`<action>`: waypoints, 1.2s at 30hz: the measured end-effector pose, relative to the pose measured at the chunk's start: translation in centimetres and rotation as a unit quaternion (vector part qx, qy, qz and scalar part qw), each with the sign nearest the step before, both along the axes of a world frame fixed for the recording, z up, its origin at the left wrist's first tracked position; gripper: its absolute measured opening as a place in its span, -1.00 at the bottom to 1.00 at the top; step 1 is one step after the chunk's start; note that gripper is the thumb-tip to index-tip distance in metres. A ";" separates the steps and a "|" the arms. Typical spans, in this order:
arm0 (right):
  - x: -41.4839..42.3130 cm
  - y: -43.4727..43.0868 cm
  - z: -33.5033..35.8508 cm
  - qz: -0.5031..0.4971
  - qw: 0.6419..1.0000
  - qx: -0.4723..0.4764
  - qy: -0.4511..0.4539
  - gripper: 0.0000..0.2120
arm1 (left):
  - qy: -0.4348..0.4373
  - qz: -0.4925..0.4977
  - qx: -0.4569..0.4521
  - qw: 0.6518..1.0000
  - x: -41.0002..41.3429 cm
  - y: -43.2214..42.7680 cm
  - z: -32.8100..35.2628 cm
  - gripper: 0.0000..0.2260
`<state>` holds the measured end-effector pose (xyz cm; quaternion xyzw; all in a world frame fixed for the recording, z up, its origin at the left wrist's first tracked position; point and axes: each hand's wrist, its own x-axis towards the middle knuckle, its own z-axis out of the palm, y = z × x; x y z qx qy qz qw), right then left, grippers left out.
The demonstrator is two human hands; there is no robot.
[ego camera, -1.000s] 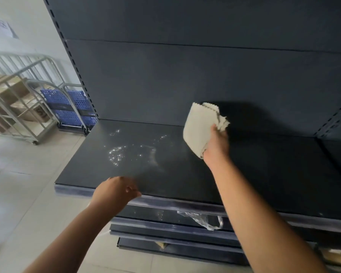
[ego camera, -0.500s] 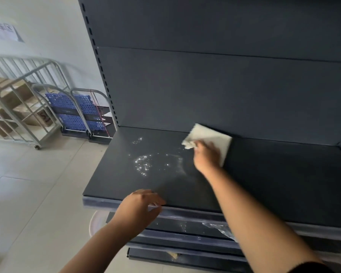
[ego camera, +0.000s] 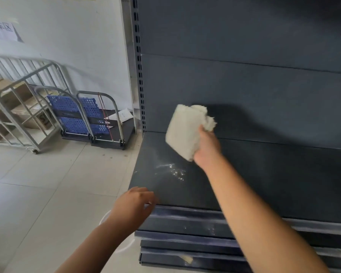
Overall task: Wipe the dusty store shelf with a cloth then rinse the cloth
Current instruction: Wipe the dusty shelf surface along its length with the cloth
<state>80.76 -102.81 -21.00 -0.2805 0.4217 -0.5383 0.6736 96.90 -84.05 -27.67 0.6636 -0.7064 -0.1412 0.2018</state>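
The dark grey store shelf [ego camera: 264, 184] runs across the middle of the head view. A patch of white dust [ego camera: 173, 171] lies on its left part. My right hand [ego camera: 207, 148] grips a folded off-white cloth [ego camera: 185, 131] and holds it in the air just above the shelf, up and right of the dust. My left hand [ego camera: 135, 203] hovers by the shelf's front left corner, fingers loosely curled and holding nothing.
Lower shelves [ego camera: 185, 243] jut out below the front edge. A white basin rim [ego camera: 106, 219] shows on the floor under my left arm. Two folded carts with blue panels [ego camera: 83, 117] and a metal cage trolley [ego camera: 18, 115] stand at the left wall.
My right hand has lifted the cloth off the shelf after pressing it flat half a second ago. The dust patch is smaller and smeared. The view has swung left.
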 end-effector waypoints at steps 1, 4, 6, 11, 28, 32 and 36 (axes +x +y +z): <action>-2.7 0.0 0.3 -0.041 0.999 -0.021 0.027 -0.88 | -0.001 -0.003 0.000 1.000 0.5 0.0 0.0 -0.91; -11.0 0.6 -0.2 -0.150 0.963 -0.099 0.200 -0.80 | 0.000 -0.023 0.008 1.000 1.6 0.0 -0.1 -0.94; -15.5 1.5 -2.3 -0.183 0.875 -0.106 0.435 -0.70 | 0.001 -0.038 0.008 0.999 1.9 0.0 -0.1 -0.90; -16.0 4.6 -8.3 -0.026 0.708 -0.010 0.706 -0.70 | -0.015 -0.053 -0.004 0.998 1.8 0.6 -0.3 -0.82; 10.7 8.0 -1.0 0.026 0.997 0.050 0.048 -0.84 | 0.000 -0.119 -0.013 0.993 3.5 3.5 -0.3 -0.81; 3.1 6.4 0.2 -0.071 0.995 -0.012 0.071 -0.86 | 0.021 -0.101 -0.010 0.995 3.5 3.0 -0.4 -0.83; -5.8 4.9 -0.8 -0.169 0.953 -0.080 0.237 -0.70 | 0.024 -0.082 0.005 0.996 3.4 2.3 -0.2 -0.84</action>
